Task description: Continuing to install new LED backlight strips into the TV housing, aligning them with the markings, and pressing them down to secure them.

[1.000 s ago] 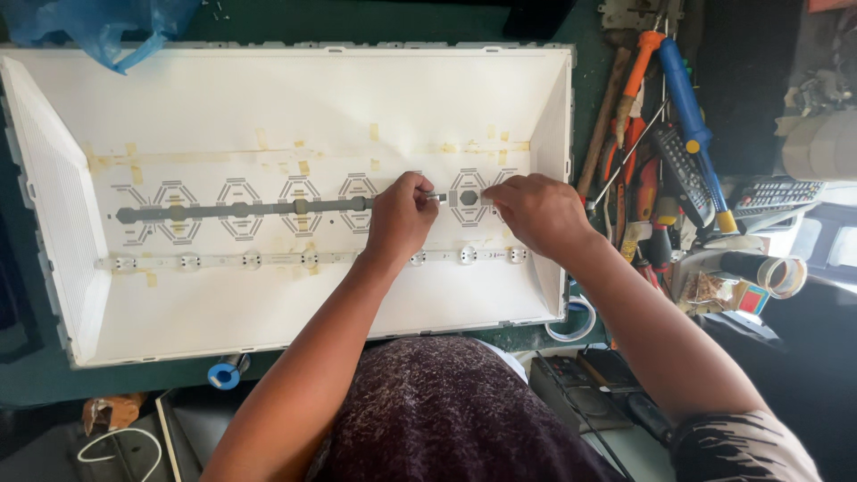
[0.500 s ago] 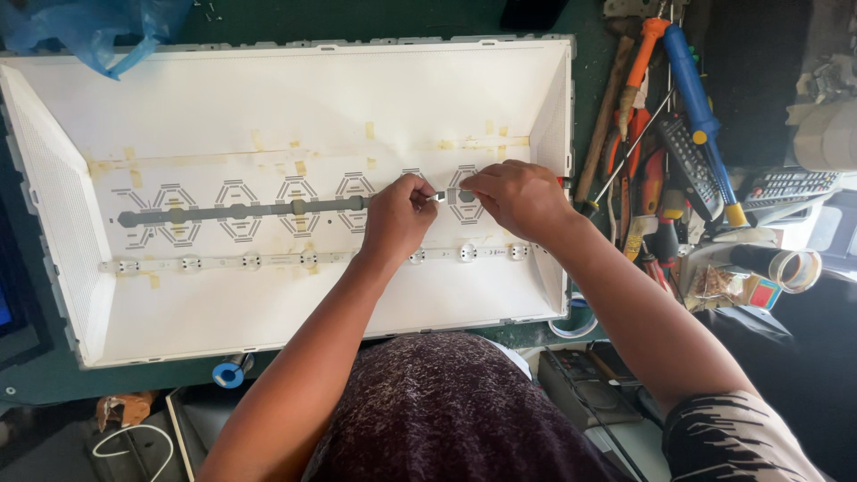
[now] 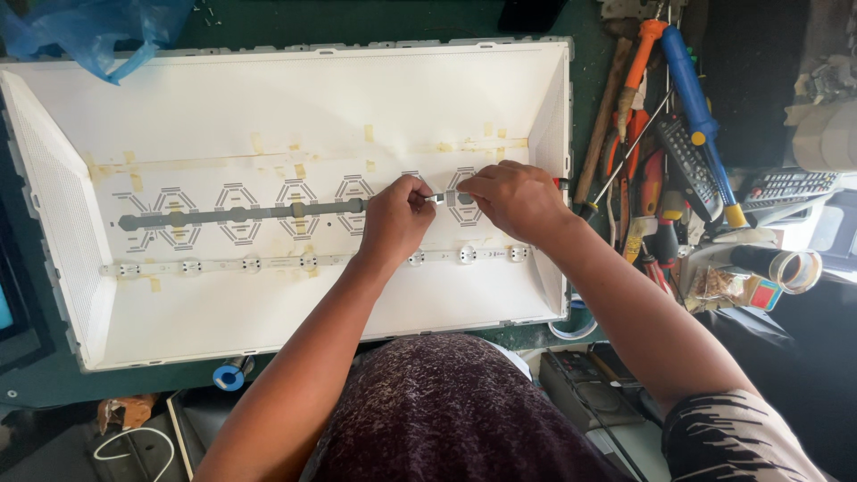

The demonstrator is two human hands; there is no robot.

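A grey backlight strip lies along the middle of a wide, shallow white panel tray, running from near the left wall to the centre, where both hands meet at its right end. The left hand is closed in a pinch over that end, seemingly to keep it from shifting. The right hand is curled narrow just beside it, fingertips pressed down on the next short section; whether it holds a small tool is hidden by the fingers. A second, white strip with round lenses runs parallel just below, passing under the left wrist. Bits of yellowish tape dot the tray above. To the right, off the tray, lies a heap of hand tools, close to the right arm. A blue plastic bag hangs over the top left corner.
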